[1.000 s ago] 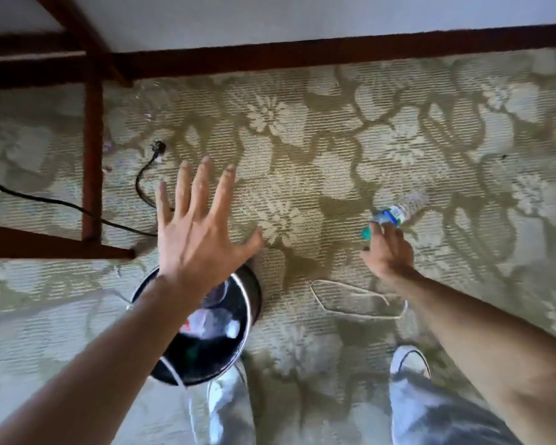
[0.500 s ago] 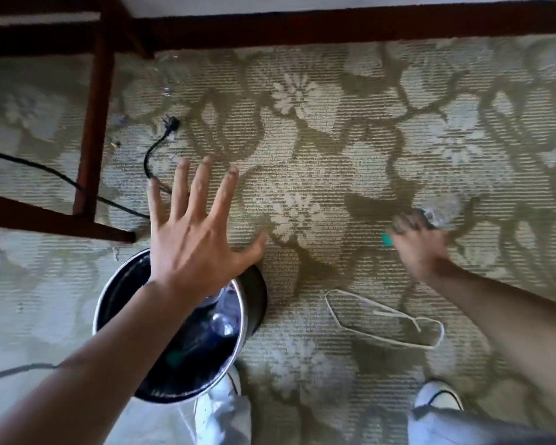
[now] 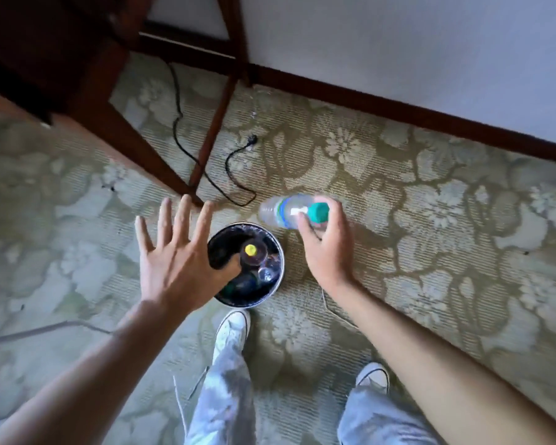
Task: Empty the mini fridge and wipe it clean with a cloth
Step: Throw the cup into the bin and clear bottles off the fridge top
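Right hand: we see our right hand [image 3: 326, 242] curled around the neck end of a clear plastic bottle [image 3: 281, 211], just under its teal cap [image 3: 318, 211], holding it above the carpet [image 3: 398, 175].
Bottle: it lies roughly level in the grip, cap toward us, body pointing left, just right of and beyond the bin [image 3: 272, 240].
Left hand: our left hand [image 3: 177, 255] is spread flat, fingers straight and apart, holding nothing; it hovers over the bin's left rim.
Bin: a round dark bin with a bright rim stands on the carpet between our hands, holding a bottle with a yellow cap [image 3: 250, 250] and other dim shapes.
Floor: a black cable [image 3: 228, 175] runs past dark wooden furniture legs [image 3: 212, 123].
Feet: white shoes [image 3: 233, 329] stand below the bin.
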Demonstrator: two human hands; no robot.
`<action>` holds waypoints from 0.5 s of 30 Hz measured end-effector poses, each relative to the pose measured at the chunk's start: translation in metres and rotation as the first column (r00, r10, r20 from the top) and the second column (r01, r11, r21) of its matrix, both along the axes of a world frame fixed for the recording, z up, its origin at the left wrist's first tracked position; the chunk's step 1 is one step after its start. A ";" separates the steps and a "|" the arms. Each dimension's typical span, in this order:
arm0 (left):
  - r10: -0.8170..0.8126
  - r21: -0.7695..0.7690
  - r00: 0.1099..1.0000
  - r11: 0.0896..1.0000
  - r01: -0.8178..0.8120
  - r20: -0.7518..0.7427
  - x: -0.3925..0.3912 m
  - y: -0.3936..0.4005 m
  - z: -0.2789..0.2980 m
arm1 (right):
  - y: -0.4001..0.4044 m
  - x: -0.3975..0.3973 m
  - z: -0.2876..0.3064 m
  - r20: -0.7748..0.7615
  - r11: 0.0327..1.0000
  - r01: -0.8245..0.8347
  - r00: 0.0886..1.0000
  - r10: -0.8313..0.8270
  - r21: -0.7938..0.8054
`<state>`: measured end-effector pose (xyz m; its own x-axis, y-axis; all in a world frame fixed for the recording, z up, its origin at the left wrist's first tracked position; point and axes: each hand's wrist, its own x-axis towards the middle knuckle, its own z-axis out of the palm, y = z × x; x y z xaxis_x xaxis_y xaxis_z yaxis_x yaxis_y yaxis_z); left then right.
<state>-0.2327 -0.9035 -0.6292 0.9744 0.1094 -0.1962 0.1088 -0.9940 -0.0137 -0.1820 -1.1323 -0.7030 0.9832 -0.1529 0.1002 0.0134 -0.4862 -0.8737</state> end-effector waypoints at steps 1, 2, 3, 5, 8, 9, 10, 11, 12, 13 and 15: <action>0.020 0.002 1.000 1.000 -0.020 -0.001 -0.006 0.009 0.009 | 0.013 -0.002 0.006 -0.113 0.995 0.073 0.991 -0.065 0.064; 0.031 0.003 0.999 1.000 -0.031 -0.013 -0.012 0.016 0.014 | 0.024 -0.004 0.007 -0.216 0.991 0.112 0.972 -0.093 0.078; 0.036 0.006 0.999 0.999 -0.036 -0.026 -0.017 0.022 0.020 | 0.034 -0.009 0.004 -0.308 0.991 0.113 0.947 -0.086 0.070; 0.039 0.013 0.999 0.999 -0.039 -0.036 -0.027 0.033 0.024 | 0.053 -0.019 -0.010 -0.464 0.996 0.078 0.885 -0.045 0.053; 0.030 0.023 0.999 0.999 -0.030 -0.037 -0.039 0.048 0.026 | 0.071 -0.034 -0.038 -0.656 0.999 -0.038 0.754 0.044 0.024; 0.020 0.024 0.999 1.000 -0.019 -0.037 -0.040 0.054 0.028 | 0.073 -0.037 -0.043 -0.702 0.996 -0.085 0.710 0.063 0.003; 0.006 0.033 0.999 0.999 -0.005 -0.045 -0.041 0.061 0.032 | 0.075 -0.038 -0.041 -0.733 0.993 -0.114 0.679 0.049 -0.039; -0.012 0.043 0.998 0.999 0.015 -0.058 -0.040 0.066 0.040 | 0.076 -0.038 -0.038 -0.744 0.985 -0.138 0.668 0.018 -0.101; -0.027 0.044 0.997 0.999 0.030 -0.067 -0.041 0.069 0.049 | 0.076 -0.039 -0.028 -0.729 0.971 -0.175 0.684 0.000 -0.164; -0.040 0.039 0.997 0.998 0.043 -0.062 -0.039 0.074 0.062 | 0.078 -0.036 -0.011 -0.701 0.948 -0.216 0.713 -0.010 -0.233; -0.060 0.010 0.997 0.998 0.061 -0.045 -0.033 0.080 0.094 | 0.084 -0.030 0.033 -0.616 0.897 -0.264 0.787 -0.011 -0.354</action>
<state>-0.2660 -0.8238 -0.5349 0.9697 0.0528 -0.2383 0.0475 -0.9985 -0.0280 -0.2120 -1.0480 -0.6698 0.8703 -0.1037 -0.4814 -0.3475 -0.8220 -0.4511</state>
